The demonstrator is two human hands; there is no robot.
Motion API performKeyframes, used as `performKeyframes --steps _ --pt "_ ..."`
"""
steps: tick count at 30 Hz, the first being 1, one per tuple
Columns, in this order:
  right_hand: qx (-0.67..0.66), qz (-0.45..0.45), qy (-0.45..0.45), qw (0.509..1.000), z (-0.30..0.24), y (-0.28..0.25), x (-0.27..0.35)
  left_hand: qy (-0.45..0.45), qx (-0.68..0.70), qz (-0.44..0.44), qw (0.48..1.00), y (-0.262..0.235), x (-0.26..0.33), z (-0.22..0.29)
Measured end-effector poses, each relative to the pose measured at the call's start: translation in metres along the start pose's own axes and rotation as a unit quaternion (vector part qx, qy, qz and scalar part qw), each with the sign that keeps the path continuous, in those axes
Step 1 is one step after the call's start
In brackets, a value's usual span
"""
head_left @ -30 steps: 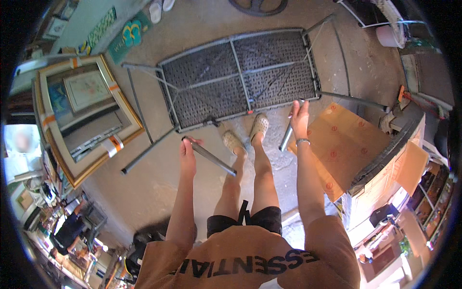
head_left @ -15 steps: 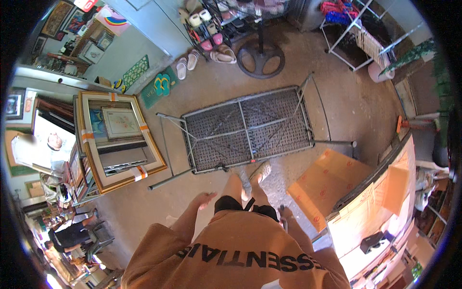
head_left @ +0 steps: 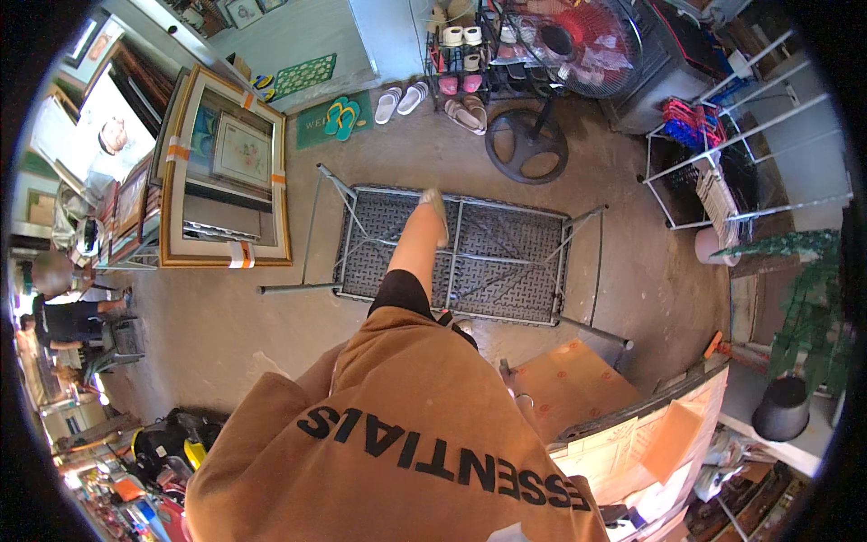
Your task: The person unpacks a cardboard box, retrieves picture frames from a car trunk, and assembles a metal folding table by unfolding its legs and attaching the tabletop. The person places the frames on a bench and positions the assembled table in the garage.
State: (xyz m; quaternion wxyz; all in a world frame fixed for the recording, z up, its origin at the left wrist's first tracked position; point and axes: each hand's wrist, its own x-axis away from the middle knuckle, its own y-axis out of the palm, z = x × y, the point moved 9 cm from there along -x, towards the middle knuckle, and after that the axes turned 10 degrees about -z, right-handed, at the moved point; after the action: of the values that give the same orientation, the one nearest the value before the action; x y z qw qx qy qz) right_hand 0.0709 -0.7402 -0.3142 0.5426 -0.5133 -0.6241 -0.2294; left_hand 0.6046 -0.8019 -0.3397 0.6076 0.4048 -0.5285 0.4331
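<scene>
Underfoot, a folding table [head_left: 470,257] lies overturned on the concrete floor [head_left: 632,280]; both hands hidden, grip unclear.

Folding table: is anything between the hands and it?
Nothing visible blocks the right hand: it hangs beside the cardboard box, just short of the upturned table's near edge. The person's own raised leg crosses above the table. The left hand is hidden behind the shirt.

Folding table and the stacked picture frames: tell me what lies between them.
In the head view, only bare concrete floor separates the upturned folding table from the gold-framed pictures; one table leg sticks out over it.
</scene>
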Motion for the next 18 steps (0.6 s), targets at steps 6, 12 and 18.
performKeyframes --steps 6,12,18 --pt "-0.021 0.081 -0.021 0.996 -0.096 -0.076 -0.046 0.068 -0.022 0.017 0.997 -0.028 -0.042 0.125" --pt "0.045 0.158 -0.132 0.978 -0.339 -0.203 -0.099 0.122 -0.141 0.062 0.98 -0.105 -0.125 0.291" --pt "0.284 0.103 -0.234 0.924 -0.764 -0.227 -0.169 0.208 -0.094 0.195 0.954 -0.206 -0.141 0.553"
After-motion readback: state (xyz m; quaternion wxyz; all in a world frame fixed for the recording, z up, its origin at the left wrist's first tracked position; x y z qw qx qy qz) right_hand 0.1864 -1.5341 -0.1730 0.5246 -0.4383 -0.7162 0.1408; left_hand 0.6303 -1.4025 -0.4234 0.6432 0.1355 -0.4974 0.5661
